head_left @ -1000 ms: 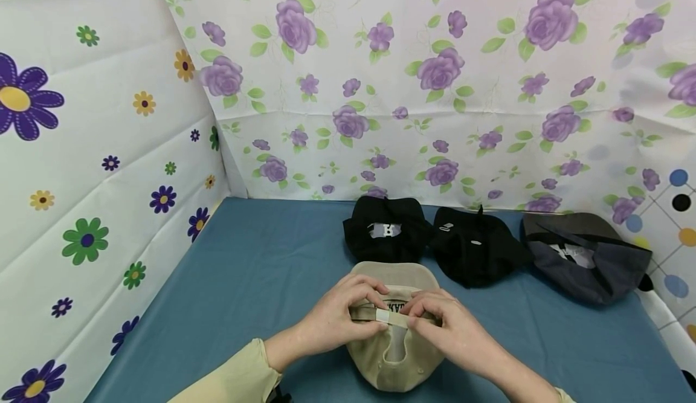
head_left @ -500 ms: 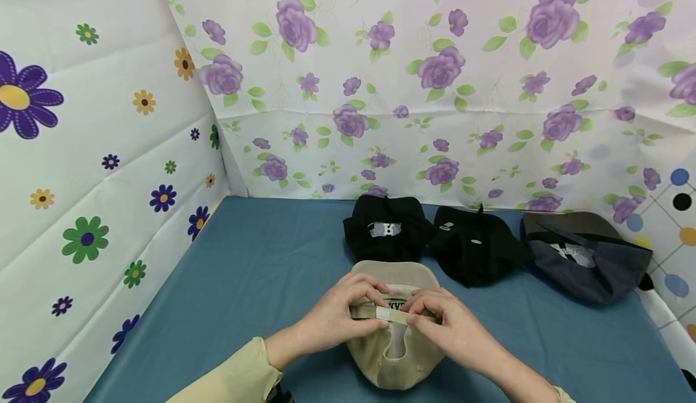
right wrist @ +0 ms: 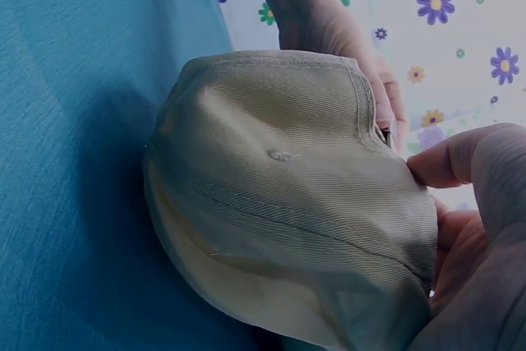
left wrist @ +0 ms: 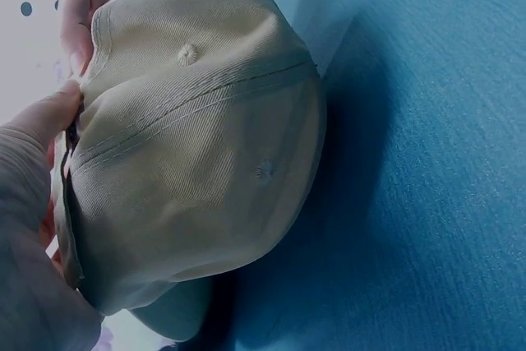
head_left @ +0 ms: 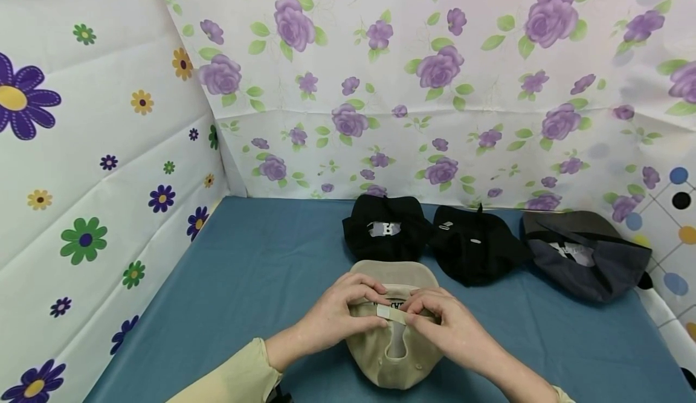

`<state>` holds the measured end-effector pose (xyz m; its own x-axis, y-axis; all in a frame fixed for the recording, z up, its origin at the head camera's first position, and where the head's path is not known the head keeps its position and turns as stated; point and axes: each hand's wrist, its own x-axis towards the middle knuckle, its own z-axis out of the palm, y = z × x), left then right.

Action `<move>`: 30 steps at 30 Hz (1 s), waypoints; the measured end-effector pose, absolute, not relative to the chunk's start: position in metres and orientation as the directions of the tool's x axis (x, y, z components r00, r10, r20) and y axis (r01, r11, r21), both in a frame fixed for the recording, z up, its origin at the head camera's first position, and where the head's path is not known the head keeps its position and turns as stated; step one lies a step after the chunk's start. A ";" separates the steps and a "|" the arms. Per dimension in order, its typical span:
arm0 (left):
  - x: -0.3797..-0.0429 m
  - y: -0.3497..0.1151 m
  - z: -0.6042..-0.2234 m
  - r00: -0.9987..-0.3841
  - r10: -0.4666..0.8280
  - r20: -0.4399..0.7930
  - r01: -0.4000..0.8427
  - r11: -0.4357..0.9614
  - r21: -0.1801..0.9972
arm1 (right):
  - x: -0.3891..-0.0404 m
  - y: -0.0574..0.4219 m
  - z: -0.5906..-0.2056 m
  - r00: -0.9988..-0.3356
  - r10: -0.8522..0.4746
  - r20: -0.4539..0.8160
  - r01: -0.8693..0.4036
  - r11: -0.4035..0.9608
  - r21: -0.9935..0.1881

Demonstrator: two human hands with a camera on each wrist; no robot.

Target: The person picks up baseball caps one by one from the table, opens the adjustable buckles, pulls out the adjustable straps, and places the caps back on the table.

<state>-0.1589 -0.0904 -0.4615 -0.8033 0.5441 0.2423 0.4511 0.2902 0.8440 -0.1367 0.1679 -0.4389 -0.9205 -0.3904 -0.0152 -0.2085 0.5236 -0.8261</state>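
Observation:
A beige baseball cap (head_left: 394,367) is at the front middle of the head view, its brim pointing away and its back opening towards me. Across that opening runs an adjusting strap (head_left: 390,313) with a pale end piece. My left hand (head_left: 339,312) pinches the strap and cap edge on the left between thumb and fingers. On the other side my right hand (head_left: 448,327) pinches the strap. In the left wrist view the cap's crown (left wrist: 197,137) fills the middle, with the left thumb at its edge. The right wrist view shows the crown's other side (right wrist: 288,195) beside the right thumb.
Behind the beige cap, a black cap (head_left: 383,209) with a white letter, a second black cap (head_left: 478,258) and a dark grey cap (head_left: 609,270) lie in a row on the blue cloth (head_left: 261,258). Flowered sheets (head_left: 326,28) hang at the back and left.
The strap's pale end now sits over the darker strap section, and the strap has shifted slightly between the fingers. Both hands stay in nearly the same place on the cap.

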 end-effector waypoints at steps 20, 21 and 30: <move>-0.156 -0.091 -0.460 -0.766 0.532 0.360 0.553 0.259 0.792 | -0.137 0.166 -0.438 -0.923 -0.374 -0.087 -0.135 0.528 -0.839; -0.156 -0.091 -0.460 -0.768 0.534 0.355 0.549 0.262 0.793 | -0.137 0.166 -0.437 -0.924 -0.373 -0.089 -0.132 0.528 -0.839; -0.157 -0.093 -0.462 -0.759 0.561 0.331 0.551 0.284 0.785 | -0.137 0.168 -0.436 -0.911 -0.411 -0.044 -0.181 0.493 -0.851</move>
<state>-0.1574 -0.0929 -0.4625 -0.7590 0.5609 0.3307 0.5514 0.2836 0.7845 -0.1371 0.1684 -0.4356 -0.9107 -0.4106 -0.0438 -0.1814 0.4932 -0.8508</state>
